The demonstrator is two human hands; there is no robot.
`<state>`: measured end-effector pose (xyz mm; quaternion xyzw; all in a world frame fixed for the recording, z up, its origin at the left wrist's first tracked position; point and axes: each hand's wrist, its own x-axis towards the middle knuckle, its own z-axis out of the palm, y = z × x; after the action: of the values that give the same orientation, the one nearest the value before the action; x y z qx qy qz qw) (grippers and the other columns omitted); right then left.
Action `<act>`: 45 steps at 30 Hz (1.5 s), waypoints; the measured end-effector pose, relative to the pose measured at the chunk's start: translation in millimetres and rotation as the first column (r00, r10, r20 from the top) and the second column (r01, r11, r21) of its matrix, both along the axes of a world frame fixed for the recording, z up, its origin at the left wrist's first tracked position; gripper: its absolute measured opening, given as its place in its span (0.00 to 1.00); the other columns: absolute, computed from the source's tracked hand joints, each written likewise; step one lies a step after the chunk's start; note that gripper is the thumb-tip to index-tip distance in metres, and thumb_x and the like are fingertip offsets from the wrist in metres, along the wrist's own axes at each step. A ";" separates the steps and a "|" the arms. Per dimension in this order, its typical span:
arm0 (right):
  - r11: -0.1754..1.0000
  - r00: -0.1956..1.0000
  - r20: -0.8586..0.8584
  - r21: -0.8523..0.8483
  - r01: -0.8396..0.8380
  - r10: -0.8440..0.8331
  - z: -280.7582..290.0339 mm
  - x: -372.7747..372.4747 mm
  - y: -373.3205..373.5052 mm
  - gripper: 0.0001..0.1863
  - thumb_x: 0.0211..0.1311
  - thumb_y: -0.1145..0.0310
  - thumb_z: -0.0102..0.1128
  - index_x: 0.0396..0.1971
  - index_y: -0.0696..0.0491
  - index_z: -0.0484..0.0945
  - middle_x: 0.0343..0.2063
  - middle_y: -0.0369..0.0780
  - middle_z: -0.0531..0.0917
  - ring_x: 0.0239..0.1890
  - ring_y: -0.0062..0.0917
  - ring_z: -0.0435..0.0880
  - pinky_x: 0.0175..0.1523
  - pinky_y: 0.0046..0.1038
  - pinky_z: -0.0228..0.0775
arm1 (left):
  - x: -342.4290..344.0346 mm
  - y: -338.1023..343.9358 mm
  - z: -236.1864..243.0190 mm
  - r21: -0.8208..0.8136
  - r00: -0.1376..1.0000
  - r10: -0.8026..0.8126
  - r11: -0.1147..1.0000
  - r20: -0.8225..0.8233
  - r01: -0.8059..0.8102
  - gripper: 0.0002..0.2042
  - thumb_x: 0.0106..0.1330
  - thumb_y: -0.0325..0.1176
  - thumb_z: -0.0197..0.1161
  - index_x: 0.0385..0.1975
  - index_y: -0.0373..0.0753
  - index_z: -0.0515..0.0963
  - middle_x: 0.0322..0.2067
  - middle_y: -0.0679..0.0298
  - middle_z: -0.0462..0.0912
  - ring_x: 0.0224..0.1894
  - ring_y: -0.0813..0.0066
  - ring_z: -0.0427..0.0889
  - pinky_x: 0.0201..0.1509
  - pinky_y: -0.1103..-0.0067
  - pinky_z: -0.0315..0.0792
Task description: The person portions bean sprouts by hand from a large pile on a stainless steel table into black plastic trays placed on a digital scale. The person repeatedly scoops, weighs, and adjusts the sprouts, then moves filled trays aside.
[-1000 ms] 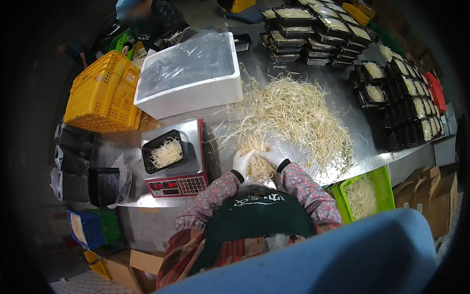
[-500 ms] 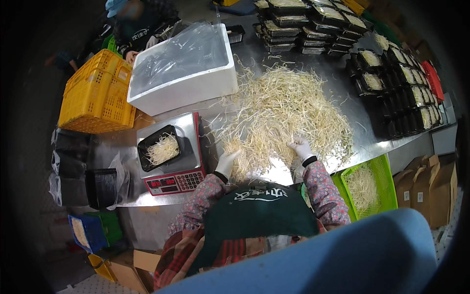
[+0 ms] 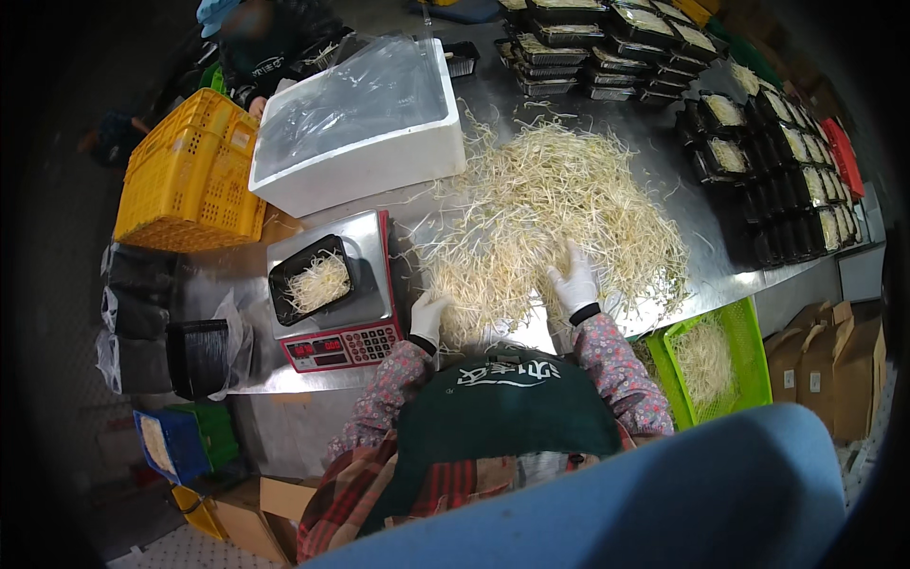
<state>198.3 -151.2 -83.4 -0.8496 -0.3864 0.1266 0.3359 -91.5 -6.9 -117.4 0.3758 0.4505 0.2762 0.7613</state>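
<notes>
Both my hands wear white gloves. My left hand (image 3: 427,318) is at the near left edge of a loose heap of pale sprouts (image 3: 559,190), its fingers loosely curved and apart against the strands. My right hand (image 3: 574,283) reaches into the heap with fingers apart, touching sprouts. Left of my hands, a red-and-silver scale (image 3: 365,280) carries a black tray (image 3: 286,275) partly filled with sprouts (image 3: 318,283).
A white foam box (image 3: 360,166), a yellow crate (image 3: 185,180) and black empty trays (image 3: 197,360) are left. Stacked filled trays (image 3: 559,38) stand behind and right (image 3: 806,190). A green basket (image 3: 706,370) sits below the right edge. A co-worker (image 3: 265,47) works across the steel table.
My hands have parted from the clump they held together, which is spread back into the heap. The right hand has moved right and up into the sprouts, the left hand leftward.
</notes>
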 end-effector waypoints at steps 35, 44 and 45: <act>0.970 0.890 0.388 -0.067 -0.232 0.239 9.6 -46.0 15.5 0.36 0.52 0.57 0.67 0.63 0.47 0.70 0.62 0.43 0.71 0.64 0.41 0.65 0.67 0.46 0.52 | -35.1 -0.7 -75.6 0.072 0.956 -0.214 0.976 0.203 0.203 0.17 0.66 0.17 0.52 0.55 0.27 0.72 0.52 0.53 0.80 0.53 0.65 0.80 0.59 0.68 0.76; 0.872 0.841 0.239 -0.061 -0.486 0.485 15.8 -72.4 12.7 0.29 0.57 0.58 0.63 0.61 0.46 0.73 0.62 0.40 0.73 0.62 0.40 0.69 0.65 0.42 0.57 | -41.3 -6.2 -107.9 0.332 0.998 -0.064 0.941 0.006 0.058 0.17 0.55 0.18 0.67 0.45 0.30 0.76 0.41 0.57 0.83 0.44 0.70 0.83 0.50 0.74 0.78; 0.936 0.895 0.306 0.028 -0.351 0.326 15.0 -65.0 16.0 0.30 0.57 0.60 0.63 0.61 0.47 0.72 0.61 0.42 0.73 0.61 0.42 0.69 0.64 0.43 0.58 | -41.1 -10.3 -105.7 0.460 0.993 -0.055 0.882 -0.105 0.097 0.19 0.52 0.21 0.72 0.44 0.31 0.76 0.38 0.58 0.83 0.41 0.71 0.83 0.46 0.76 0.78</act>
<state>133.3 -135.2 -68.4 -0.7641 -0.5791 0.0384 0.2817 -132.6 -17.2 -223.1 0.5763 0.3896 0.3289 0.6387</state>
